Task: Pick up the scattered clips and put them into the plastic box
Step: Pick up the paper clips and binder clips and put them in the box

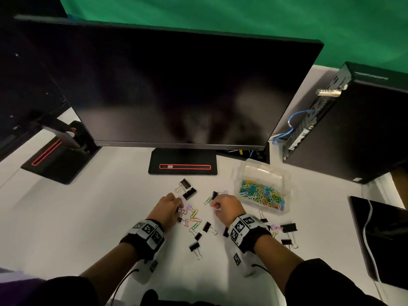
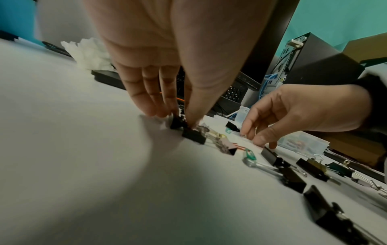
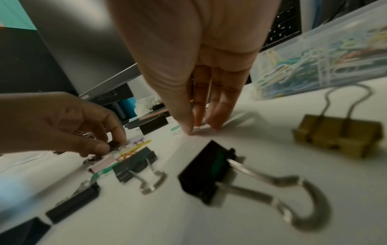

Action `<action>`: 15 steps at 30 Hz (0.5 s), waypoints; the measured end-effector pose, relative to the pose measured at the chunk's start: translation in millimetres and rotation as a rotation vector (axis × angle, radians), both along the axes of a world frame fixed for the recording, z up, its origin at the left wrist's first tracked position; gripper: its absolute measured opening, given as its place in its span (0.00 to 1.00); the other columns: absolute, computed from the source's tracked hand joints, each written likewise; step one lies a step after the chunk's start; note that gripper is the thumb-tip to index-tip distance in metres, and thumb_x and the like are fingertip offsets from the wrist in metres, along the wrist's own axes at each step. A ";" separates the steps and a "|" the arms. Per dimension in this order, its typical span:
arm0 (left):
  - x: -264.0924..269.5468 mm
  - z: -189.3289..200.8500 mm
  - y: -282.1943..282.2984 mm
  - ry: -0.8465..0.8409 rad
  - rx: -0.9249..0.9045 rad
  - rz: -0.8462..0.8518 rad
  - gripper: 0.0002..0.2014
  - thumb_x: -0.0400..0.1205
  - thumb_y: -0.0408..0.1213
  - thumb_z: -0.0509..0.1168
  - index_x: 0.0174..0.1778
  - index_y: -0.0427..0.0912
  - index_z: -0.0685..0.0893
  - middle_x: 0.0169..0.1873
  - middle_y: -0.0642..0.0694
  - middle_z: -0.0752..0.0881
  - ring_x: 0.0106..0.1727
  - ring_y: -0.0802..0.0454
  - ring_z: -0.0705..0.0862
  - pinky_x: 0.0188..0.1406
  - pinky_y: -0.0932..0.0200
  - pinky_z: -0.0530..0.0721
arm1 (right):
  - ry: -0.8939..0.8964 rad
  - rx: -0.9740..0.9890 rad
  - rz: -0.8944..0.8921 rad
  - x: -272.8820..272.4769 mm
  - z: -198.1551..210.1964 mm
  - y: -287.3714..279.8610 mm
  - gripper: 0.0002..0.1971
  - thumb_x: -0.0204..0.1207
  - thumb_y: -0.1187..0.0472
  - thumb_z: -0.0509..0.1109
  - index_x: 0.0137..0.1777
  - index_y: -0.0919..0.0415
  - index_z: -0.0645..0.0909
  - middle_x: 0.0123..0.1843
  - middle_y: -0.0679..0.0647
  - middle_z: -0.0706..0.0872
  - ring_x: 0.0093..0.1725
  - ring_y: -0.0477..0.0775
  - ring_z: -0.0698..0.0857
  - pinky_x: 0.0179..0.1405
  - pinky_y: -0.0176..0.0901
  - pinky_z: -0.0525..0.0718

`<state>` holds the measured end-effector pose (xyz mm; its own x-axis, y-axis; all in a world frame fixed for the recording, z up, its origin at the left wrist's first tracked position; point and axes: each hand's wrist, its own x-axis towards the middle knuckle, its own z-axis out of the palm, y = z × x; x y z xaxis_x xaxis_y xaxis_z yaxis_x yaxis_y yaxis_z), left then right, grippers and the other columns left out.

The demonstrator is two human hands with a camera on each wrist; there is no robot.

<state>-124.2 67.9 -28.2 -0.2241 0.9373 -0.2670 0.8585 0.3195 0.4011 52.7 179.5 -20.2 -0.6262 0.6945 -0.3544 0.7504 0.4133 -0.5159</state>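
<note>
Black binder clips (image 1: 189, 193) and coloured paper clips (image 1: 195, 218) lie scattered on the white desk (image 1: 88, 217). The clear plastic box (image 1: 262, 173) at the right holds a heap of coloured paper clips. My left hand (image 1: 180, 207) pinches a small black binder clip (image 2: 177, 123) between thumb and fingers, down on the desk. My right hand (image 1: 215, 206), left of the box, pinches a pale paper clip (image 3: 199, 129) against the desk with thumb and fingertips. More binder clips (image 3: 205, 170) lie just behind the right hand.
A dark monitor (image 1: 176, 89) stands behind the clips, its stand base (image 1: 183, 166) close to them. A black computer case (image 1: 353, 129) stands at the right, behind the box. A dark pad with a white cable (image 1: 379, 239) lies far right. A second monitor base (image 1: 59, 160) is at the left.
</note>
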 end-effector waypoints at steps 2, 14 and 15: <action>-4.5 2.2 -1.2 -0.012 0.002 0.021 0.11 0.82 0.36 0.61 0.60 0.43 0.79 0.59 0.45 0.77 0.58 0.50 0.78 0.60 0.61 0.77 | 0.030 0.015 0.044 -2.7 3.1 2.8 0.16 0.71 0.72 0.64 0.57 0.59 0.83 0.58 0.55 0.84 0.57 0.54 0.82 0.57 0.36 0.75; 8.5 12.2 -2.1 0.182 0.010 0.048 0.16 0.82 0.50 0.58 0.62 0.48 0.77 0.62 0.49 0.77 0.63 0.49 0.72 0.65 0.53 0.70 | -0.171 0.125 0.367 -4.7 3.2 15.3 0.17 0.78 0.69 0.59 0.66 0.60 0.77 0.65 0.59 0.77 0.65 0.59 0.76 0.71 0.48 0.72; 12.6 11.7 -1.4 0.189 0.003 0.022 0.17 0.81 0.51 0.58 0.62 0.48 0.77 0.62 0.49 0.77 0.63 0.49 0.72 0.65 0.53 0.70 | -0.179 0.141 0.365 -3.4 1.9 13.4 0.16 0.79 0.69 0.58 0.63 0.61 0.79 0.62 0.61 0.78 0.63 0.61 0.77 0.70 0.50 0.72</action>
<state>-111.6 66.5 -16.5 -0.2907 0.9323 -0.2149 0.9114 0.3382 0.2343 49.3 192.9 -18.3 -0.7770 0.4882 -0.3974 0.6144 0.7256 -0.3099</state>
